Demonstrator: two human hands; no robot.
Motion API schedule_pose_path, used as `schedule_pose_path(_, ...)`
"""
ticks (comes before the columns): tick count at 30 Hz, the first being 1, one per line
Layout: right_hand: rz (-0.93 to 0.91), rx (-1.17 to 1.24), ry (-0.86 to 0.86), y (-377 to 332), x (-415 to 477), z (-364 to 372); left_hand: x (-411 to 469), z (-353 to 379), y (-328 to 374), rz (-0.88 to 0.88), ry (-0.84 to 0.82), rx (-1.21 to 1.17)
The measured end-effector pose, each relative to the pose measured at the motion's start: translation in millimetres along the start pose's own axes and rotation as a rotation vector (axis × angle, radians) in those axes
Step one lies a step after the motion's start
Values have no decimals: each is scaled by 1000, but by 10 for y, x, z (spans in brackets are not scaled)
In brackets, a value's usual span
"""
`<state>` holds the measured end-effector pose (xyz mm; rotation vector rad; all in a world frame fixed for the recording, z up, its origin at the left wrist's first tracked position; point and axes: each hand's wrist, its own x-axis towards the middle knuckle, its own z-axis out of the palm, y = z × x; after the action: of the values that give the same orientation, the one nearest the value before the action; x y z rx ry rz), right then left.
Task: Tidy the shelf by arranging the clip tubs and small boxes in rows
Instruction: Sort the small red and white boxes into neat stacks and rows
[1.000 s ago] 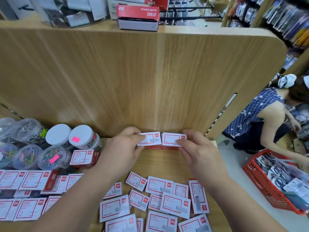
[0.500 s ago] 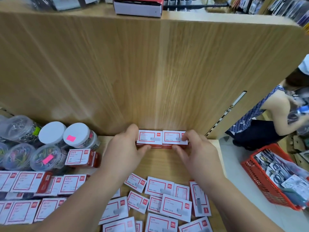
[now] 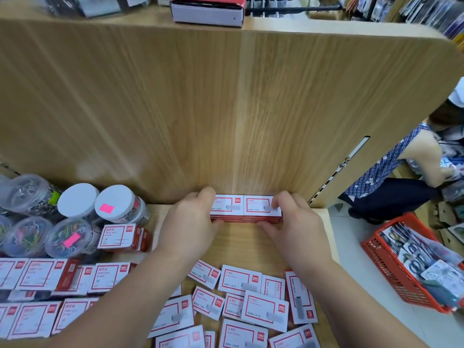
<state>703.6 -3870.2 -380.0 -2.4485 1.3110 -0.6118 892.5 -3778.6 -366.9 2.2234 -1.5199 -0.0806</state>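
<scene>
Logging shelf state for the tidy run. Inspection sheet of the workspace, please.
Surface: wooden shelf, bare in the middle; back panel behind.
Job's things: two stacks of boxes side by side against the back panel; tubs at the left; box rows front left.
Clutter: loose boxes askew along the front.
Grippers: left hand and right hand grip the stacks' outer ends.
Cables: nothing seen.
Surroundings: red basket on the floor at the right; another person beyond it.

Left hand (image 3: 188, 223) covers one end of the stacked boxes (image 3: 247, 208); print seems unreadably small.
</scene>
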Motion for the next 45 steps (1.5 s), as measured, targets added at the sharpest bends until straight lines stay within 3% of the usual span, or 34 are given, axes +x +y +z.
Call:
schedule_pose_path(10, -16, 91, -38, 32, -77, -97, -25, -109, 13, -32, -74, -49)
schedule_pose_path(14, -99, 114, 17, 80, -249, -322, -236, -357, -19, -24, -12, -68)
schedule_pose_path(20, -394, 167, -296, 99, -653, -477, -797, -632, -239, 59, -127, -76)
schedule_pose_path(23, -459, 63, -396, 69, -794, -381, -1006, -703, -266, 20, -309, -37)
schedule_pose_path(26, -472, 20, -362, 61, -848, -280, -1147, -711, -254, -1, -478, 105)
schedule_pose_path(30, -445, 4, -318, 73, -876, -227, -1329, -738, -218, -11, -416, 77)
schedule_pose_path(35, -426, -40, -287, 109, -892, -263, -1525, -673, -171, 17, -538, 135)
schedule_pose_path(39, -424, -27, -272, 111, -892, -266, -1558, -600, -177, -3, -477, 124)
schedule_pose_path(45, -439, -38, -269, 69, -862, -245, -1521, -592, -84, -37, -525, 96)
